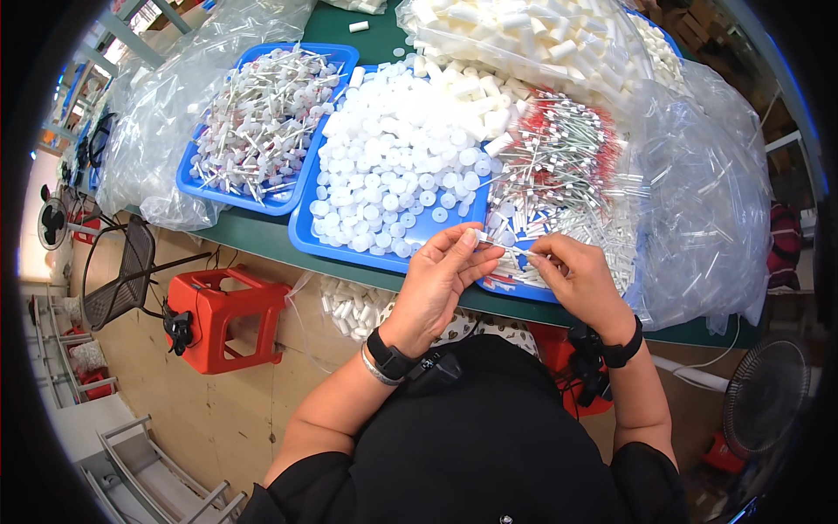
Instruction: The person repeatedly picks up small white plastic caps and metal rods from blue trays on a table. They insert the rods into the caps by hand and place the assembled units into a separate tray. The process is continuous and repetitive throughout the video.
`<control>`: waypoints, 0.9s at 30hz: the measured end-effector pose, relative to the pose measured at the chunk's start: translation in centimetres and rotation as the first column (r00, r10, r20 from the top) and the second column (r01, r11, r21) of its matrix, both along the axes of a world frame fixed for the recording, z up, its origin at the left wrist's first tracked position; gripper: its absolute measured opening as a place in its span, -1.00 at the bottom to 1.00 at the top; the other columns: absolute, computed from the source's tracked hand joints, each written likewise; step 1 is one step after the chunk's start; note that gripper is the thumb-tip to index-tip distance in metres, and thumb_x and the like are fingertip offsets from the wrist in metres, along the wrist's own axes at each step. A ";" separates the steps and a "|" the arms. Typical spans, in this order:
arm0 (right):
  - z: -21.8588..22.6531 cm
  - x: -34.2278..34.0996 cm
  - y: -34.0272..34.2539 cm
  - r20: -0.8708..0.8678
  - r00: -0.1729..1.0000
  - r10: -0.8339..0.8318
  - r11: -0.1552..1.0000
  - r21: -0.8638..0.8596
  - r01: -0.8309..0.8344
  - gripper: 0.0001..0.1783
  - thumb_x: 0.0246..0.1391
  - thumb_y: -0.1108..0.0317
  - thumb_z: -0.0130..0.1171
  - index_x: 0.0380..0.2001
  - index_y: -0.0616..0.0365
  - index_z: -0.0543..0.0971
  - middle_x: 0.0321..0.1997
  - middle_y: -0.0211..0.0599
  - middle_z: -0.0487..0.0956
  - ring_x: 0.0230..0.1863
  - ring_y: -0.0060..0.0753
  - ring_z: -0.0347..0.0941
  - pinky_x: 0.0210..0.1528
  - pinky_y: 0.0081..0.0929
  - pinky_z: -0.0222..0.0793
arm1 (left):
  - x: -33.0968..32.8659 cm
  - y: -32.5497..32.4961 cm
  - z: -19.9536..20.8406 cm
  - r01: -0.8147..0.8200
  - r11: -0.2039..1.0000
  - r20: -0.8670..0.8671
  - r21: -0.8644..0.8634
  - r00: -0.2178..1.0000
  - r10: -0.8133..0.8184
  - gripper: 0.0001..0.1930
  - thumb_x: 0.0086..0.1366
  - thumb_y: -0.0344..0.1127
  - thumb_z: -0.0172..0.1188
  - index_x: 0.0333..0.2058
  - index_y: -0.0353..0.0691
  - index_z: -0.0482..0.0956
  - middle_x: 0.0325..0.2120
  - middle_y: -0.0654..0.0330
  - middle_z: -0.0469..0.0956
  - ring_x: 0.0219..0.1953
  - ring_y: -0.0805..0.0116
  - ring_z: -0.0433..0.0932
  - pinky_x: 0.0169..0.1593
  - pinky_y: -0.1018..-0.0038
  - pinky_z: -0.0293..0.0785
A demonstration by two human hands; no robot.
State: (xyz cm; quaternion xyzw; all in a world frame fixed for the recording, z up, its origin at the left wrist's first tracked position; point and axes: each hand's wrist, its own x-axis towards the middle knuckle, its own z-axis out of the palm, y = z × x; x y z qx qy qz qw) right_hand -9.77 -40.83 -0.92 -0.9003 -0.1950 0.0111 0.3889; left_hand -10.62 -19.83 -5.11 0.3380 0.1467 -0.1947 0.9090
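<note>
Over the front of the right blue tray [524, 291], a thin white stick-like piece [508, 245] spans the gap between my hands. My left hand [439, 278] pinches its left end between thumb and fingers, where a small pale part shows. At the other end, my right hand [578, 272] grips it with thumb and fingertips. Behind my hands lie a heap of red-and-white pieces with thin stems [572, 144] and many slim white tubes [607, 240]. Translucent white discs [375, 175] fill the middle blue tray [345, 253], just left of my left hand.
A left blue tray [279, 210] holds stemmed pieces with discs on them. A large plastic bag of white cylinders [532, 35] lies at the back of the green table [253, 240]. Clear bags flank the trays. A red stool [218, 323] and a fan [768, 384] stand below.
</note>
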 end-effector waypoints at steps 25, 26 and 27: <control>0.5 0.4 0.2 -0.232 0.969 -0.090 0.986 0.114 0.119 -0.80 0.25 0.38 0.04 -0.17 0.28 0.55 -0.44 -0.20 0.61 -0.53 -0.43 0.53 -0.44 -0.51 0.41 | 3.9 6.5 2.4 -0.220 0.947 0.302 0.234 0.942 0.144 -0.75 0.34 -0.25 0.16 -0.09 -0.25 0.54 -0.23 0.24 0.58 -0.18 0.46 0.53 -0.05 0.49 0.47; 0.4 0.9 -0.5 -0.131 0.983 -0.130 0.989 0.051 0.138 -0.81 0.23 0.40 0.06 -0.18 0.27 0.55 -0.44 -0.16 0.61 -0.53 -0.37 0.54 -0.43 -0.49 0.41 | 6.0 10.0 2.0 -0.331 0.934 0.386 0.137 0.886 0.257 -0.76 0.35 -0.24 0.14 -0.09 -0.23 0.53 -0.20 0.22 0.58 -0.13 0.43 0.53 0.03 0.51 0.43; 0.0 1.4 -1.2 -0.001 0.986 -0.165 0.985 -0.046 0.165 -0.85 0.16 0.43 0.12 -0.24 0.24 0.57 -0.40 -0.11 0.60 -0.44 -0.18 0.55 -0.37 -0.39 0.43 | 8.2 13.0 2.6 -0.423 0.900 0.401 0.108 0.846 0.350 -0.68 0.37 -0.20 0.11 -0.05 -0.33 0.48 -0.11 0.12 0.55 -0.07 0.40 0.51 0.11 0.46 0.40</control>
